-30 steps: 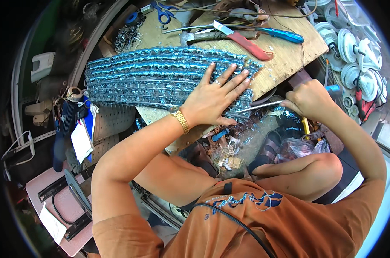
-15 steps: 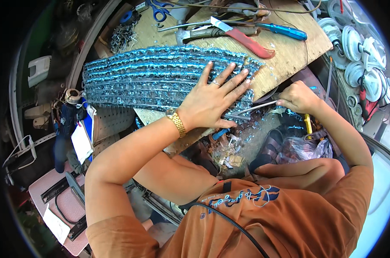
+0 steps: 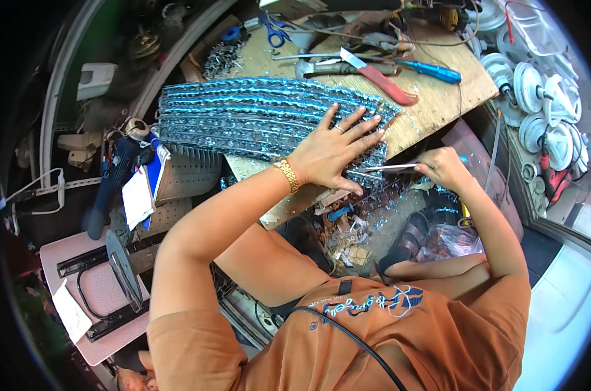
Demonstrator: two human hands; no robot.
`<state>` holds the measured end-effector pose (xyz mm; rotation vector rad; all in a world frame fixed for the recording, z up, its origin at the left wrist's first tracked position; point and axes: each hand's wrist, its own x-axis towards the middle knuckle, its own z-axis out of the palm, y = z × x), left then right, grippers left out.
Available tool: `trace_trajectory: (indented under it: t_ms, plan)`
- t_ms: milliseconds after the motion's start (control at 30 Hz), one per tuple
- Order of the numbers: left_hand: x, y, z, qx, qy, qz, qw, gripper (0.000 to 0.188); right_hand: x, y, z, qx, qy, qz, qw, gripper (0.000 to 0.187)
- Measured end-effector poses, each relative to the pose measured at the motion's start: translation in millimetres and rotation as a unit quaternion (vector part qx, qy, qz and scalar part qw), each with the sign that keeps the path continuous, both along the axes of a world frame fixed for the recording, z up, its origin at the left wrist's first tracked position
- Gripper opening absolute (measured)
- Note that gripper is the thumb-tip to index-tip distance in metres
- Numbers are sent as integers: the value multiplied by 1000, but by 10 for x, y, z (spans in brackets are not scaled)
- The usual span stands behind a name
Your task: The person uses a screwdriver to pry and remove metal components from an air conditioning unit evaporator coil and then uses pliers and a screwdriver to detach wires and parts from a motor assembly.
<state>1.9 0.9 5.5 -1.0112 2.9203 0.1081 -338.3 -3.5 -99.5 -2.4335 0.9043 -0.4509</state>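
A long slab [image 3: 230, 120] of shiny blue and grey rows, like a finned metal coil, lies across the wooden board [image 3: 432, 107]. My left hand [image 3: 331, 150] rests flat on its right end with the fingers spread, a gold watch on the wrist. To the right, my right hand [image 3: 445, 169] is closed round a thin metal rod-like tool [image 3: 396, 168], its handle hidden in the fist. The tool's tip meets the slab's lower right corner, close to my left thumb.
On the board's far part lie a red-handled knife [image 3: 383, 79], a blue-handled screwdriver [image 3: 432, 70], a hammer [image 3: 347, 68] and blue scissors [image 3: 274, 31]. White plastic wheels [image 3: 528, 88] pile up at right. Shreds [image 3: 354, 251] litter the floor below. Someone's arm [image 3: 136, 379] shows at lower left.
The view has shifted, so the board and slab appear further right. My right hand sits slightly lower, its tool still at the slab's corner; my left hand stays flat on the slab.
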Motion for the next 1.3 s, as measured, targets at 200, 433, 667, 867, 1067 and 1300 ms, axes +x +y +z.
trace_trajectory:
  t_ms: [200,433,667,867,1067,1300]
  plan:
    - [549,-226,252,-25,212,60,975,77,-288,421,844,107,104,-143,978,23]
    - [1502,-318,-13,-155,-17,335,929,81,442,288,1254,-60,-39,-186,980,21]
    - [1445,-280,-156,-124,96,313,937,82,1642,-792,1132,-160,68,-181,968,21]
    - [1271,-139,-120,-82,138,279,947,77,2053,-1278,936,-215,130,-200,947,25]
    - [1605,128,19,-105,233,296,921,79,2019,-1052,915,-235,76,-186,951,33]
    - [2963,675,259,-316,286,457,781,39,1422,65,1244,-170,-16,-147,974,28]
